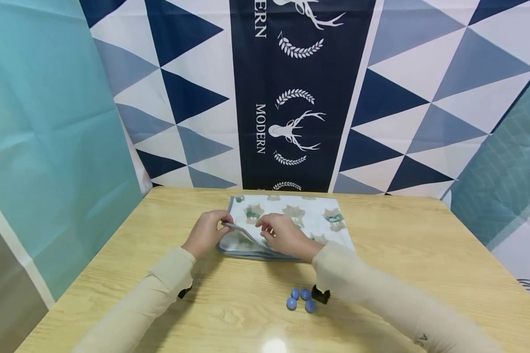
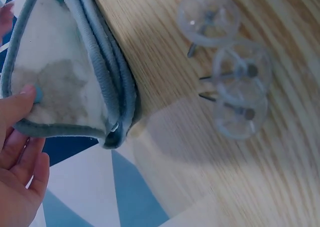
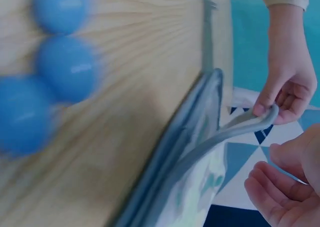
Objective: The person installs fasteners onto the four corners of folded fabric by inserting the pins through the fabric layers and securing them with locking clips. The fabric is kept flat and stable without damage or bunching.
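Note:
A folded white cloth [image 1: 311,235] with a bear print and grey-blue edging lies on the table. My left hand [image 1: 208,231] pinches its near left corner between thumb and fingers and holds that corner raised off the layers beneath. In the left wrist view the thumb of that hand [image 2: 20,157] presses on the lifted flap [image 2: 55,82]. Over the cloth's near part is my right hand [image 1: 284,236], its fingers loosely bent with nothing between them. The right wrist view shows this hand [image 3: 290,187] beside the raised edging [image 3: 210,139].
Several round blue pieces [image 1: 305,294] sit together on the wooden table [image 1: 238,304], near the right forearm. Clear discs with metal pins [image 2: 242,69] lie on the wood by the left wrist. A patterned curtain [image 1: 194,98] hangs behind the table.

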A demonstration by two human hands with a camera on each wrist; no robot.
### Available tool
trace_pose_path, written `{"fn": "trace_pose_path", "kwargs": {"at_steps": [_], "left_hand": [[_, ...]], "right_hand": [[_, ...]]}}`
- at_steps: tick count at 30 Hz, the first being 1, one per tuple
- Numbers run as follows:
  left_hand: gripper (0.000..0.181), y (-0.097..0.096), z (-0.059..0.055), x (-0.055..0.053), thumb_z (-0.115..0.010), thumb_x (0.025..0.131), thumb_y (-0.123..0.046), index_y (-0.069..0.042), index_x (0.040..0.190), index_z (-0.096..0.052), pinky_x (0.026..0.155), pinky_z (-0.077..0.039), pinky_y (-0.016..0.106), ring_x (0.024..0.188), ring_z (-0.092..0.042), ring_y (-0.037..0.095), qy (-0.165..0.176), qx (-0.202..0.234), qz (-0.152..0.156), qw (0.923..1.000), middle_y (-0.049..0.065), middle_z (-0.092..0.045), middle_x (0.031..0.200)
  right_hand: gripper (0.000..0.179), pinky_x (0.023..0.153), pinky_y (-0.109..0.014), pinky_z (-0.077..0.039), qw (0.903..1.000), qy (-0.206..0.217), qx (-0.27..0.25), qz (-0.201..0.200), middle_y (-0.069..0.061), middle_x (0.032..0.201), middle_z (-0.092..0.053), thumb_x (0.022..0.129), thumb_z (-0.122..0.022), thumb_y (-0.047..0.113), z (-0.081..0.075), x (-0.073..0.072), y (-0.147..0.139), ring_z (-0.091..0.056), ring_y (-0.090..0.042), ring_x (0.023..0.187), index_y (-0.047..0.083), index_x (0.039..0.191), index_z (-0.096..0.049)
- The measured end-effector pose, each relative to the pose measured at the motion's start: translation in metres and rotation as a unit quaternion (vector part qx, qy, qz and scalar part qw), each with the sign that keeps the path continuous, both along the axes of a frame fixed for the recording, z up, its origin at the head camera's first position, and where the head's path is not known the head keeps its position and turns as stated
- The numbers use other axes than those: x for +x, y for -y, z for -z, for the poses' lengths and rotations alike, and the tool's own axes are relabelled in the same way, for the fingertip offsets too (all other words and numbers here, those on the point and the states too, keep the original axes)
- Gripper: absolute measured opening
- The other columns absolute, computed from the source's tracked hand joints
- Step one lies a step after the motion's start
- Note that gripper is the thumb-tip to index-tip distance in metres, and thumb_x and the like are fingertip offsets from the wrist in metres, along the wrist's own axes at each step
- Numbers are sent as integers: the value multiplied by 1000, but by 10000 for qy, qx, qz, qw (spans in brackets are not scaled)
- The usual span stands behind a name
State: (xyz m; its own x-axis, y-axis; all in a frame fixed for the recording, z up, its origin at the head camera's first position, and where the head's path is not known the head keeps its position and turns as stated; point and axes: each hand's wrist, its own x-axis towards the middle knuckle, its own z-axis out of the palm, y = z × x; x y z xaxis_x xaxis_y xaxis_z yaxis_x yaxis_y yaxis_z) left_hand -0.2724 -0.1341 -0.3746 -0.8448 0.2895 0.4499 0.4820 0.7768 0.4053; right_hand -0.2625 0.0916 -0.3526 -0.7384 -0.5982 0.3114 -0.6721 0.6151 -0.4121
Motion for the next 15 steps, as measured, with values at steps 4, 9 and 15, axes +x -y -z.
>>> {"fn": "trace_pose_path", "kwargs": {"at_steps": [4,9,15], "left_hand": [[10,1,-1,1,-77,79,-7,-13,80,-68,72,-53,31,78,-63,11,-37,43,39,10000,0,-71,82],[10,2,-2,2,-76,79,-5,-11,81,-68,71,-52,31,78,-62,11,-4,62,52,10000,1,-72,84],[8,2,-3,1,-75,80,-5,-10,81,-68,71,-52,31,77,-61,11,56,141,72,9999,1,-72,84]], "right_hand": [[16,68,-18,-53,9982,108,343,-478,-9,92,-71,89,-65,4,3,14,-22,-65,-14,79,2,104,-68],[15,72,-18,-53,9858,529,839,-1355,-7,94,-70,86,-69,6,4,39,-43,-63,-11,82,5,101,-69],[13,68,-15,-49,9740,711,1529,-1512,2,86,-67,80,-75,9,1,56,-58,-58,-4,76,12,90,-67]]}}
